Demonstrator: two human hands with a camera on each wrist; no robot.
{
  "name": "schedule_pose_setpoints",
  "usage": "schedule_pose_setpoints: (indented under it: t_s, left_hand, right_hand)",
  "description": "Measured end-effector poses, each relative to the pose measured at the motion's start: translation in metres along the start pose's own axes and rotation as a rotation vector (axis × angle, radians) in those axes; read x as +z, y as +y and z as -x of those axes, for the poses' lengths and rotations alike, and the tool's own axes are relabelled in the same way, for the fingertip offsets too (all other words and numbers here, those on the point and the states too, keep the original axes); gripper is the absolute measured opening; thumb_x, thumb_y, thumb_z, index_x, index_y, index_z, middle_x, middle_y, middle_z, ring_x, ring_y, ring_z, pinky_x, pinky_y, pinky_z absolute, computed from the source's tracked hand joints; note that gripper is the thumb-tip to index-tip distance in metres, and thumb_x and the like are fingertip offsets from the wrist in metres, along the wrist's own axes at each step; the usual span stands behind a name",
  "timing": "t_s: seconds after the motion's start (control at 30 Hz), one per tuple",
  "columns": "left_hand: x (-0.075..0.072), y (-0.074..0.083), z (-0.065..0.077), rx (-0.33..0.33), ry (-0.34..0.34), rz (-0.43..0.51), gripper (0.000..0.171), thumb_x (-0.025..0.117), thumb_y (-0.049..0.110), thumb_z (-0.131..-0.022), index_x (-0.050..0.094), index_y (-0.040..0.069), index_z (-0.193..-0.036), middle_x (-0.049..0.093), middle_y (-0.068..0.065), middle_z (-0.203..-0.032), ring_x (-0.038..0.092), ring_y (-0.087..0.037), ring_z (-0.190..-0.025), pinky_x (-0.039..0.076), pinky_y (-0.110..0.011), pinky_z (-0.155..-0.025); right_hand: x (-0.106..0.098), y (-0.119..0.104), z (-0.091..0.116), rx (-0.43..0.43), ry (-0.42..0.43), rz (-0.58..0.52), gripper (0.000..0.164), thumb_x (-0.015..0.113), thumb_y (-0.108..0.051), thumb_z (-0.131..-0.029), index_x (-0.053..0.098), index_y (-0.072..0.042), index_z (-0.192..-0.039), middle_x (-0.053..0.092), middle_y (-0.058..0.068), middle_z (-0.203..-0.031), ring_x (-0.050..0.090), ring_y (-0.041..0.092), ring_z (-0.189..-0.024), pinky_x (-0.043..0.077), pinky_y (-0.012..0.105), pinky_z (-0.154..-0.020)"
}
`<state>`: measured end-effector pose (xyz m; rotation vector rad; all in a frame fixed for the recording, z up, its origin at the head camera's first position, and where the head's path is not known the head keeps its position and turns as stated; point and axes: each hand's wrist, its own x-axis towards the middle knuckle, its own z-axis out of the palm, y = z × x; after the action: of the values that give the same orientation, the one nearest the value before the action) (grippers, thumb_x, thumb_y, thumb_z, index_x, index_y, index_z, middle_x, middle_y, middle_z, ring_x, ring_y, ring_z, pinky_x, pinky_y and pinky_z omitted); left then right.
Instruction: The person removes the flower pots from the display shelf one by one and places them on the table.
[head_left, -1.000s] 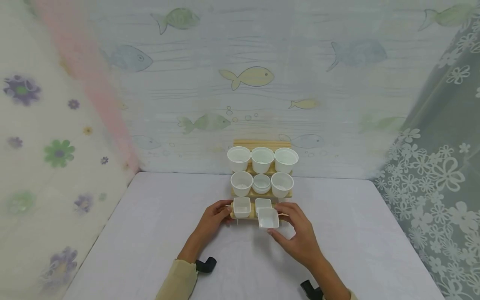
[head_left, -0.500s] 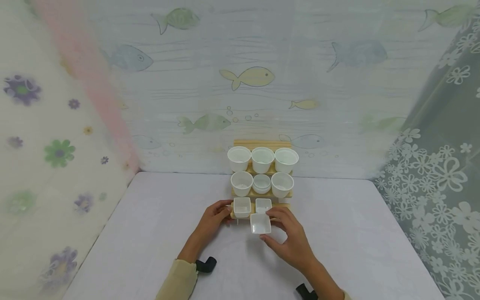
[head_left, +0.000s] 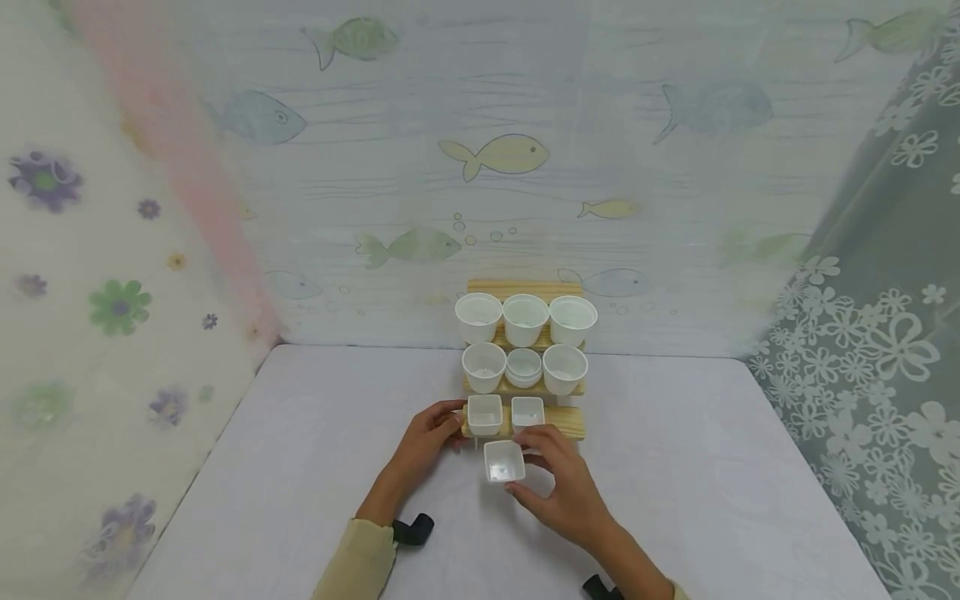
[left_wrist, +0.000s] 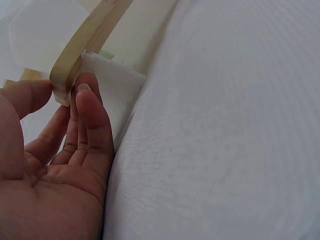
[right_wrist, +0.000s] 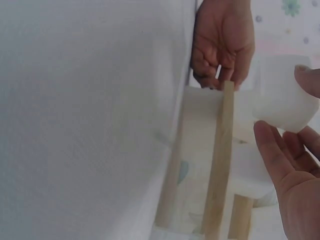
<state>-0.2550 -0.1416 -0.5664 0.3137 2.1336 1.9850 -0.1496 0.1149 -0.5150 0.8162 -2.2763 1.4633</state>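
My right hand pinches a small square white cup between thumb and fingers, in front of the tiered wooden rack. In the right wrist view this held cup is up off the table, its side toward the camera. My left hand grips the left end of the rack's lowest board, thumb at the board's edge and fingers below it, beside a white support. Two square white cups stand on that board, one at the left end and one near the middle.
Round white cups fill the upper tiers: three on the top step, and two larger ones flanking a smaller one on the middle step. A white cloth covers the table. Behind the rack rises a fish-patterned backdrop.
My right hand has carried the square cup left and toward the front, away from the rack, uncovering the lowest board's right end. The left hand has kept its place.
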Motion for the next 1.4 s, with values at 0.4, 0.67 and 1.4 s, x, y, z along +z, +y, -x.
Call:
schedule_pose_setpoints:
  t_s: [0.4, 0.67, 1.4]
  left_hand:
    - [-0.001, 0.000, 0.000, 0.007, -0.004, 0.002, 0.039, 0.066, 0.029, -0.107, 0.065, 0.009, -0.140, 0.076, -0.011, -0.113, 0.071, -0.022, -0.094, 0.059, -0.028, -0.078]
    - [-0.005, -0.002, -0.008, -0.003, -0.016, 0.008, 0.037, 0.066, 0.027, -0.107, 0.065, 0.011, -0.141, 0.075, -0.011, -0.117, 0.071, -0.024, -0.098, 0.059, -0.030, -0.081]
    - [-0.017, -0.003, -0.024, 0.015, -0.046, 0.005, 0.037, 0.066, 0.026, -0.107, 0.065, 0.008, -0.140, 0.075, -0.012, -0.117, 0.071, -0.022, -0.098, 0.059, -0.030, -0.083]
  right_hand:
    - [0.018, 0.004, 0.002, 0.054, -0.030, -0.003, 0.066, 0.094, 0.005, -0.076, 0.061, 0.002, -0.133, 0.056, 0.008, -0.135, 0.067, 0.027, -0.117, 0.061, 0.030, -0.090]
    - [0.031, 0.009, -0.007, 0.116, -0.016, 0.054, 0.068, 0.094, 0.007, -0.074, 0.061, 0.004, -0.133, 0.056, 0.009, -0.133, 0.067, 0.028, -0.118, 0.061, 0.031, -0.091]
    - [0.052, 0.015, -0.025, 0.151, -0.020, 0.243, 0.065, 0.095, 0.011, -0.068, 0.061, 0.006, -0.124, 0.058, 0.013, -0.119, 0.069, 0.026, -0.107, 0.061, 0.034, -0.090]
